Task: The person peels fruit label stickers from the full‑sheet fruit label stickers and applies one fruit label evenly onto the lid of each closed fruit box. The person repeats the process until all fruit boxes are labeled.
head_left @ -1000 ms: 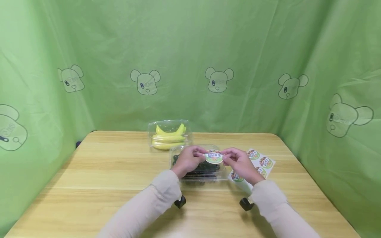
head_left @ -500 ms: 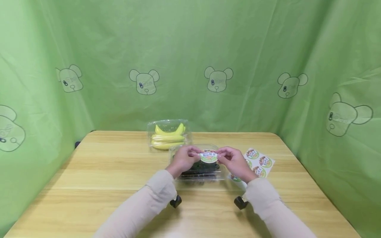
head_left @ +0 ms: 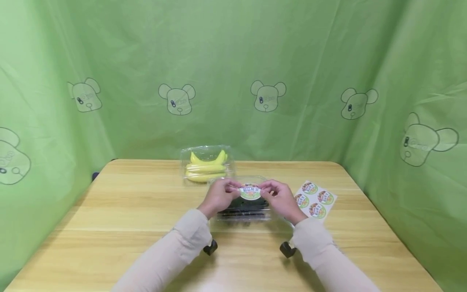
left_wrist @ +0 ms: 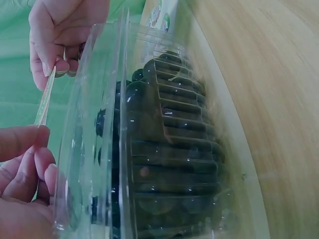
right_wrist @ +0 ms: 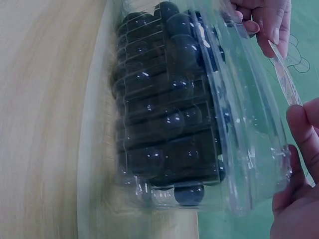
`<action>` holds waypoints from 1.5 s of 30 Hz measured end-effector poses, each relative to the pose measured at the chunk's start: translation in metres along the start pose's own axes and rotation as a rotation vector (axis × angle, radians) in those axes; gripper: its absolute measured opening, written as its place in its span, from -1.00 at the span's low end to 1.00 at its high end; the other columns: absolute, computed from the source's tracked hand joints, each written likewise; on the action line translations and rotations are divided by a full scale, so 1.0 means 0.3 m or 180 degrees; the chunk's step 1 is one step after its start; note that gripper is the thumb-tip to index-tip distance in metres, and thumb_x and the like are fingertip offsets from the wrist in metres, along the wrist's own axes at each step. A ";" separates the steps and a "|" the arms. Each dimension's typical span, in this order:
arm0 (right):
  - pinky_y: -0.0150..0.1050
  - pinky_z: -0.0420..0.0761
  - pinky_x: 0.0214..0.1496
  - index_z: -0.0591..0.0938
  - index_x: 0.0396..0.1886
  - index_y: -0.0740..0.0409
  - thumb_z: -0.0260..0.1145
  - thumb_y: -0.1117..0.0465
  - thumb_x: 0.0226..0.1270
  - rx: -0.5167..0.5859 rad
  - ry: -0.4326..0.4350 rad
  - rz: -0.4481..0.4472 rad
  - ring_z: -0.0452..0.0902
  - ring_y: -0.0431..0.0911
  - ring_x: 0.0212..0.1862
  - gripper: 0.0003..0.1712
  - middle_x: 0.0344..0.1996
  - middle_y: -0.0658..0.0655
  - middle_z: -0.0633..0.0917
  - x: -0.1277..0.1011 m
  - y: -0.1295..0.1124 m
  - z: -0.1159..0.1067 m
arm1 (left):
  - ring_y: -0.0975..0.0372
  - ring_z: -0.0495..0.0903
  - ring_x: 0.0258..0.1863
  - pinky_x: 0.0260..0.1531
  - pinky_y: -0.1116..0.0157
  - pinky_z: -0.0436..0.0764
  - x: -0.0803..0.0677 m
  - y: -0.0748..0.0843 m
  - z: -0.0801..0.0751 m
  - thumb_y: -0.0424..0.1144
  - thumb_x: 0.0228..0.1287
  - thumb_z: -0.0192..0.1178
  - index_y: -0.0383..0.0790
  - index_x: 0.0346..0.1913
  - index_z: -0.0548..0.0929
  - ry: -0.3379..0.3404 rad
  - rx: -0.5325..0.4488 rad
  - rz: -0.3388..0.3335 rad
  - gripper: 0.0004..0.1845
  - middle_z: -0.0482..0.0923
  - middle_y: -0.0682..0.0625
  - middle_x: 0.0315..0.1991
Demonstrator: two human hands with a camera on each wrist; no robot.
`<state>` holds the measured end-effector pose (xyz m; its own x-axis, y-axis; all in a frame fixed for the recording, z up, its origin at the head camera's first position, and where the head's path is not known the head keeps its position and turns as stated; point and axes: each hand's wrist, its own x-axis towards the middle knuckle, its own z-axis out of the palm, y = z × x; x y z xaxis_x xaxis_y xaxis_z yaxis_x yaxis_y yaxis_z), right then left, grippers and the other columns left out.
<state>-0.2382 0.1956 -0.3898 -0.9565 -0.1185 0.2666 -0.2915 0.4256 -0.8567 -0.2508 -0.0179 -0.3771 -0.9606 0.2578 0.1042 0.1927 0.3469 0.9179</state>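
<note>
Above clamshell (head_left: 243, 211): sticker (head_left: 250, 192) pinched at opposite edges by left hand (head_left: 218, 196) and right hand (head_left: 279, 198).
Handling: judged light, limp, tacky; edges only to be held.

A clear box of yellow bananas (head_left: 206, 165) sits near the bench's (head_left: 109, 211) far edge. A sticker sheet (head_left: 314, 200) lies toward its right edge. Green curtain (head_left: 233, 61) behind.

Bright, even light; blurred wrist close-ups.
</note>
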 end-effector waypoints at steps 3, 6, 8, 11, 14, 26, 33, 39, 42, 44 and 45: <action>-0.25 0.45 -0.18 0.65 -0.15 0.26 0.27 0.35 0.27 -0.0086 0.0022 0.0026 0.48 -0.05 -0.31 -0.83 -0.44 0.08 0.62 -0.001 -0.001 0.007 | 0.20 0.63 -0.28 -0.23 0.31 0.67 -0.001 -0.005 0.000 -0.48 0.13 0.32 -0.26 -0.15 0.69 0.0022 -0.0035 -0.0011 -0.79 0.66 -0.01 -0.31; -0.10 0.45 0.00 0.65 -0.14 0.22 0.26 0.33 0.28 -0.0113 0.0007 0.0058 0.51 0.00 -0.18 -0.83 -0.41 0.07 0.62 0.000 -0.001 0.014 | 0.20 0.63 -0.27 -0.23 0.31 0.67 -0.002 -0.009 -0.002 -0.48 0.13 0.32 -0.26 -0.16 0.69 0.0052 -0.0010 0.0008 -0.80 0.66 -0.01 -0.32; 0.03 0.41 0.13 0.65 -0.13 0.22 0.26 0.32 0.29 -0.0115 0.0005 0.0065 0.52 0.02 -0.10 -0.82 -0.40 0.08 0.63 0.001 -0.001 0.018 | 0.19 0.64 -0.27 -0.21 0.30 0.66 -0.003 -0.008 -0.004 -0.47 0.13 0.32 -0.26 -0.16 0.69 0.0072 0.0055 0.0030 -0.80 0.67 -0.02 -0.31; 0.17 0.33 0.25 0.64 -0.12 0.21 0.25 0.32 0.30 -0.0116 -0.0012 0.0088 0.51 0.04 -0.05 -0.82 -0.38 0.08 0.63 0.002 0.001 0.024 | 0.18 0.64 -0.27 -0.19 0.28 0.66 -0.005 -0.006 -0.009 -0.46 0.14 0.32 -0.26 -0.15 0.69 0.0076 0.0163 0.0046 -0.80 0.68 -0.02 -0.31; 0.21 0.31 0.28 0.63 -0.11 0.22 0.25 0.33 0.30 -0.0105 -0.0036 0.0103 0.51 0.05 -0.06 -0.82 -0.36 0.09 0.62 0.004 0.002 0.030 | 0.18 0.63 -0.27 -0.20 0.28 0.65 -0.006 -0.004 -0.012 -0.46 0.14 0.31 -0.25 -0.14 0.69 0.0091 0.0212 0.0028 -0.80 0.67 -0.01 -0.31; 0.21 0.34 0.26 0.64 -0.13 0.19 0.26 0.32 0.30 -0.0165 -0.0036 0.0113 0.51 0.03 -0.06 -0.83 -0.35 0.08 0.62 0.013 0.004 0.046 | 0.21 0.61 -0.34 -0.27 0.31 0.64 0.001 -0.009 -0.010 -0.49 0.10 0.28 -0.26 -0.21 0.70 0.0243 0.0360 0.0191 -0.81 0.66 0.01 -0.37; 0.20 0.36 0.23 0.64 -0.14 0.16 0.29 0.27 0.31 -0.0235 -0.0010 0.0126 0.52 0.06 -0.07 -0.84 -0.34 0.06 0.64 0.013 0.008 0.053 | 0.21 0.62 -0.35 -0.28 0.31 0.64 0.005 -0.016 -0.001 -0.48 0.09 0.28 -0.27 -0.23 0.71 0.0350 0.0525 0.0248 -0.83 0.67 -0.02 -0.36; 0.18 0.38 0.21 0.65 -0.15 0.15 0.31 0.25 0.30 -0.0313 0.0039 0.0152 0.52 0.06 -0.08 -0.84 -0.33 0.06 0.64 0.014 0.007 0.061 | 0.16 0.64 -0.27 -0.18 0.25 0.65 0.000 -0.014 0.000 -0.43 0.14 0.29 -0.27 -0.20 0.70 0.0317 0.0610 0.0251 -0.84 0.68 -0.05 -0.30; 0.13 0.43 0.15 0.66 -0.15 0.15 0.32 0.26 0.28 -0.0397 0.0078 0.0153 0.53 0.04 -0.11 -0.84 -0.34 0.05 0.65 0.013 0.005 0.065 | 0.16 0.63 -0.27 -0.17 0.24 0.65 -0.002 -0.014 0.000 -0.42 0.13 0.30 -0.28 -0.19 0.70 0.0306 0.0644 0.0271 -0.84 0.67 -0.05 -0.30; 0.09 0.47 0.11 0.66 -0.15 0.15 0.33 0.27 0.27 -0.0440 0.0101 0.0163 0.54 0.03 -0.13 -0.84 -0.35 0.05 0.65 0.012 0.002 0.067 | 0.16 0.63 -0.28 -0.19 0.24 0.65 -0.003 -0.015 0.001 -0.43 0.12 0.30 -0.29 -0.19 0.70 0.0303 0.0659 0.0300 -0.83 0.67 -0.06 -0.31; 0.08 0.48 0.10 0.66 -0.15 0.16 0.33 0.28 0.27 -0.0459 0.0108 0.0168 0.54 0.02 -0.13 -0.84 -0.35 0.05 0.66 0.011 0.001 0.068 | 0.15 0.63 -0.29 -0.19 0.24 0.65 -0.004 -0.016 0.002 -0.43 0.12 0.30 -0.30 -0.20 0.70 0.0303 0.0668 0.0321 -0.83 0.67 -0.06 -0.32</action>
<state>-0.2415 0.1770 -0.3982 -0.9688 -0.0634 0.2398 -0.2339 0.5551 -0.7982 -0.2505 -0.0194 -0.3819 -0.9471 0.2178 0.2359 0.3163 0.5059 0.8025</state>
